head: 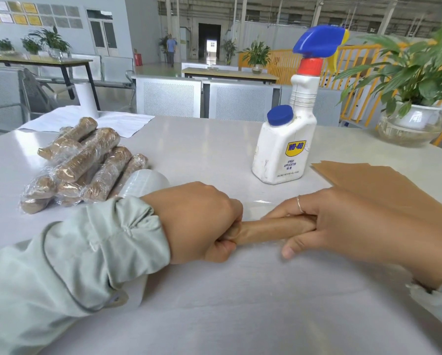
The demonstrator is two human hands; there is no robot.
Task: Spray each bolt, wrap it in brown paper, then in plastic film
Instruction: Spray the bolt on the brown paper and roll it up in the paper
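Observation:
A bolt wrapped in brown paper (271,229) lies across a sheet of clear plastic film (240,290) spread on the white table. My left hand (202,221) grips its left end with curled fingers. My right hand (343,224) holds its right end, fingers over the top and thumb below. A roll of plastic film (143,181) lies just behind my left wrist, partly hidden by the sleeve. The white spray bottle (284,147) with a blue trigger stands upright behind the bolt. Sheets of brown paper (363,178) lie flat at the right.
A pile of several bolts wrapped in paper and film (84,165) sits at the left. A white paper roll (86,98) stands on white sheets at the far left edge. A potted plant in a glass bowl (412,121) stands at the back right corner.

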